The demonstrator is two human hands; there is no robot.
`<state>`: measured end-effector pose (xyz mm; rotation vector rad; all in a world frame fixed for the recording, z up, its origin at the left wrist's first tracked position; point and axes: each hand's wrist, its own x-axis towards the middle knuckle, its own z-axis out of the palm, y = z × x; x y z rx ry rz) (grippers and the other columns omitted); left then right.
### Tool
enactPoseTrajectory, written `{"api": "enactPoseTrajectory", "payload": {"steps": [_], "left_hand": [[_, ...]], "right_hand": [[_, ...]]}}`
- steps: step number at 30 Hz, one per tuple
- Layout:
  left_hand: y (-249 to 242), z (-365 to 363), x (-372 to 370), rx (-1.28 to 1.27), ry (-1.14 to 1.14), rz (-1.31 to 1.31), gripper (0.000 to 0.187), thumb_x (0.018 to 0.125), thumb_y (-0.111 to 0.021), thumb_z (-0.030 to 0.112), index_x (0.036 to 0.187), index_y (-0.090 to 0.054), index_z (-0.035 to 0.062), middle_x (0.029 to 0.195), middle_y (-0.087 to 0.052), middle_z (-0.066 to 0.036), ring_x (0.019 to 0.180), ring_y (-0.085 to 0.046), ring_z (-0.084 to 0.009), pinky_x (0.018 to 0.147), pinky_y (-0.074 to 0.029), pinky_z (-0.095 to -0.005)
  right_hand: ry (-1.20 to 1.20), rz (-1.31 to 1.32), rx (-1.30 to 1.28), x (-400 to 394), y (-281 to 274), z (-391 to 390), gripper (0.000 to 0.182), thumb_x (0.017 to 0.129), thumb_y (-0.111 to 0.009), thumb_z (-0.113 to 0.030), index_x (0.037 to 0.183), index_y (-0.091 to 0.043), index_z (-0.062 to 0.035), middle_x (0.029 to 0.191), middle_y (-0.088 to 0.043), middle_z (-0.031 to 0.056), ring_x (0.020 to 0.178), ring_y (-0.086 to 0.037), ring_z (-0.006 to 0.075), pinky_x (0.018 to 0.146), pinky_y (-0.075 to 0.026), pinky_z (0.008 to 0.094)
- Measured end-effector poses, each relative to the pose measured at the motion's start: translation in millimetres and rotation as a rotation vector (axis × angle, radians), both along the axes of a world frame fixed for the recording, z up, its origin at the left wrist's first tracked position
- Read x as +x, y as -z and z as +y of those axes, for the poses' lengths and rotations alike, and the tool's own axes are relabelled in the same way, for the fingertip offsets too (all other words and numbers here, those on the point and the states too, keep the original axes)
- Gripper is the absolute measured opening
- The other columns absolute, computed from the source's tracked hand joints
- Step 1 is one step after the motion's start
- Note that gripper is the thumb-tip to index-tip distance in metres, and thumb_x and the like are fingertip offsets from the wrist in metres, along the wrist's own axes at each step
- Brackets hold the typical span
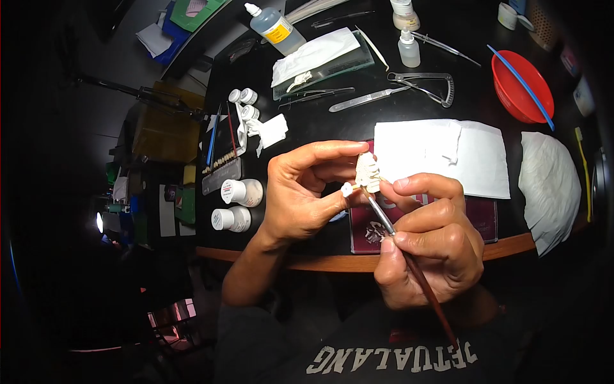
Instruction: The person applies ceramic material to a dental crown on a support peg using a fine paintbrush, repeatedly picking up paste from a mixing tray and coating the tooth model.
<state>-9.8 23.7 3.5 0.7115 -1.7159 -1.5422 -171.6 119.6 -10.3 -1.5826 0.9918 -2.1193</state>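
My left hand (297,192) pinches a small cream dental model (367,170) between thumb and fingers, held up above the table's front edge. A small white round piece (346,190) shows by the left thumb tip. In my right hand (444,246) is a slim brush (420,280) with a dark red handle and a metal ferrule, gripped near the ferrule. The brush's tip meets the lower side of the model; its bristles are too small to make out. Under both hands lies a dark red mat (478,221), partly covered by white paper (416,147).
White-capped jars (242,192) stand left of my left hand. Farther back are a glass slab (352,70) with tissue, a scalpel handle (358,101), a metal caliper (441,86) and bottles (409,50). A red bowl (511,105) and crumpled tissue (550,185) are at the right.
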Motion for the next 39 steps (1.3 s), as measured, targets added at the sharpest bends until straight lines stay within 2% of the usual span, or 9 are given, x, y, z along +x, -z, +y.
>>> {"api": "enactPoseTrajectory", "payload": {"steps": [5, 9, 11, 15, 18, 25, 26, 33, 39], "left_hand": [[0, 0, 1, 0.012, 0.012, 0.003, 0.054, 0.075, -0.083, -0.001, 0.123, -0.059, -0.0059, 0.109, -0.070, -0.022, 0.101, -0.071, -0.0280, 0.088, -0.060, -0.0379], [1, -1, 1, -0.056, -0.012, -0.056, 0.056, 0.074, -0.084, -0.001, 0.123, -0.059, -0.0066, 0.105, -0.071, -0.017, 0.095, -0.072, -0.0259, 0.084, -0.060, -0.0356], [-1, -3, 2, -0.070, 0.045, -0.005, 0.049, 0.075, -0.074, -0.018, 0.121, -0.061, -0.0086, 0.105, -0.070, -0.018, 0.098, -0.071, -0.0206, 0.087, -0.060, -0.0314], [-7, 1, 0, -0.120, 0.032, -0.013, 0.049, 0.075, -0.079, -0.012, 0.121, -0.060, -0.0082, 0.103, -0.071, -0.016, 0.095, -0.071, -0.0185, 0.087, -0.058, -0.0303], [-11, 0, 2, -0.114, -0.048, -0.027, 0.046, 0.078, -0.080, -0.006, 0.119, -0.062, -0.0070, 0.099, -0.072, -0.013, 0.089, -0.070, -0.0149, 0.082, -0.058, -0.0272], [-3, -13, 7, -0.146, -0.089, 0.041, 0.045, 0.078, -0.081, -0.003, 0.119, -0.063, -0.0054, 0.097, -0.072, -0.013, 0.087, -0.071, -0.0132, 0.081, -0.058, -0.0245], [-7, -12, 9, -0.144, -0.064, -0.012, 0.047, 0.079, -0.079, -0.003, 0.123, -0.061, -0.0056, 0.103, -0.069, -0.012, 0.091, -0.068, -0.0140, 0.083, -0.056, -0.0247], [-8, -9, 10, -0.134, -0.061, 0.004, 0.047, 0.079, -0.080, -0.001, 0.123, -0.061, -0.0054, 0.103, -0.070, -0.012, 0.090, -0.068, -0.0121, 0.081, -0.056, -0.0240], [-10, -7, 6, -0.157, -0.089, 0.018, 0.045, 0.078, -0.081, -0.003, 0.119, -0.063, -0.0061, 0.101, -0.071, -0.014, 0.088, -0.071, -0.0138, 0.081, -0.059, -0.0250]], "right_hand": [[-0.050, 0.110, 0.017, -8, 3, 4, 0.023, 0.074, -0.062, 0.009, 0.092, -0.051, -0.0027, 0.079, -0.058, 0.0110, 0.099, -0.059, 0.0289, 0.080, -0.062, 0.0379], [0.119, 0.150, -0.039, -43, -9, 9, 0.025, 0.071, -0.061, 0.009, 0.091, -0.051, -0.0038, 0.072, -0.055, 0.0079, 0.085, -0.056, 0.0233, 0.075, -0.049, 0.0331], [0.305, 0.203, 0.076, -79, -21, 14, 0.022, 0.075, -0.060, 0.011, 0.092, -0.054, -0.0001, 0.083, -0.057, 0.0084, 0.085, -0.053, 0.0204, 0.084, -0.042, 0.0305], [0.353, 0.072, 0.379, -140, -45, 24, 0.009, 0.087, -0.066, 0.003, 0.096, -0.066, 0.0040, 0.091, -0.066, 0.0100, 0.082, -0.065, 0.0119, 0.072, -0.051, 0.0217], [0.221, 0.154, 0.379, -119, -45, 43, 0.013, 0.088, -0.063, -0.004, 0.098, -0.067, 0.0045, 0.088, -0.066, 0.0119, 0.083, -0.065, 0.0141, 0.071, -0.051, 0.0221], [-0.021, 0.454, 0.268, -36, 10, 57, 0.015, 0.067, -0.072, 0.003, 0.081, -0.069, -0.0026, 0.069, -0.064, 0.0051, 0.074, -0.060, 0.0239, 0.067, -0.048, 0.0312], [-0.060, 0.493, 0.262, -35, 14, 58, 0.016, 0.067, -0.070, 0.004, 0.082, -0.068, -0.0021, 0.077, -0.068, 0.0071, 0.080, -0.059, 0.0234, 0.074, -0.048, 0.0343], [0.010, 0.572, 0.180, -33, 6, 57, 0.026, 0.057, -0.071, 0.006, 0.082, -0.070, -0.0011, 0.074, -0.065, 0.0064, 0.076, -0.057, 0.0242, 0.068, -0.047, 0.0321], [0.293, 0.611, 0.152, -98, -31, 44, 0.015, 0.069, -0.070, 0.000, 0.084, -0.072, -0.0013, 0.077, -0.065, 0.0092, 0.073, -0.056, 0.0213, 0.072, -0.044, 0.0303]]}}
